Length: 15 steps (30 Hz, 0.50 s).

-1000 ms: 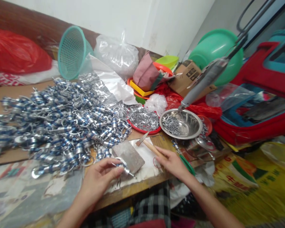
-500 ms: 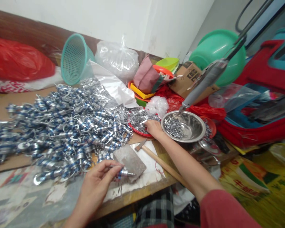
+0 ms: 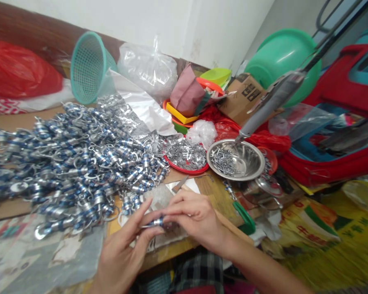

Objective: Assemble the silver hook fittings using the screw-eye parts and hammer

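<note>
Between the thumb and fingers of my left hand lies a small blue-banded silver metal fitting, held roughly level. My right hand is closed in a pinch at the fitting's right end; whatever is between its fingertips is hidden. Beneath both hands is a grey stone block, partly covered. A hammer lies behind my right hand, its wooden handle mostly hidden by the forearm. To the left spreads a large heap of similar blue-and-silver fittings.
A red tray holds small flat metal pieces. Beside it, a steel bowl contains metal pins. A grey-handled tool slants over the bowl. Further back are a teal basket, a clear bag and a green basin.
My right hand has left the red tray and come back toward me, meeting the fitting in my left hand. The view has shifted slightly.
</note>
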Each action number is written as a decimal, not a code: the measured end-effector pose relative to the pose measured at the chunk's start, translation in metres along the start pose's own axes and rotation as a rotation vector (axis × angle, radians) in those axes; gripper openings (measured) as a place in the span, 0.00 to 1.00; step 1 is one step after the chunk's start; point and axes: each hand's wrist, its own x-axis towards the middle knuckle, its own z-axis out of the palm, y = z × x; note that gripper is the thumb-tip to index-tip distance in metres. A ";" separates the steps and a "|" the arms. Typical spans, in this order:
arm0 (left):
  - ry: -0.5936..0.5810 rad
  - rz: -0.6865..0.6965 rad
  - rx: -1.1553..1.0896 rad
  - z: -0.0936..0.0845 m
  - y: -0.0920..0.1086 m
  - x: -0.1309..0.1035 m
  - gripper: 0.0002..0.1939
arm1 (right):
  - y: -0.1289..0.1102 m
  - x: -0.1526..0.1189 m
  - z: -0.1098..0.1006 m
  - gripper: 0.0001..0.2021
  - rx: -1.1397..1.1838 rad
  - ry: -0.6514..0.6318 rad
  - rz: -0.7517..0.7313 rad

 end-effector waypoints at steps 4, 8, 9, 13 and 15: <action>0.008 0.127 0.141 -0.003 0.001 -0.002 0.25 | -0.007 -0.007 0.003 0.13 0.077 0.001 0.039; 0.028 0.147 0.166 -0.003 0.003 -0.003 0.25 | -0.009 -0.009 0.004 0.10 0.015 0.063 0.000; 0.030 0.146 0.165 -0.003 0.004 -0.003 0.25 | -0.011 -0.009 0.005 0.10 -0.006 0.083 -0.010; 0.075 0.167 0.161 -0.005 0.008 -0.003 0.21 | -0.016 -0.012 0.006 0.10 -0.023 0.063 -0.077; 0.077 0.175 0.164 -0.006 0.010 -0.005 0.17 | -0.016 -0.015 0.007 0.10 -0.017 0.069 -0.104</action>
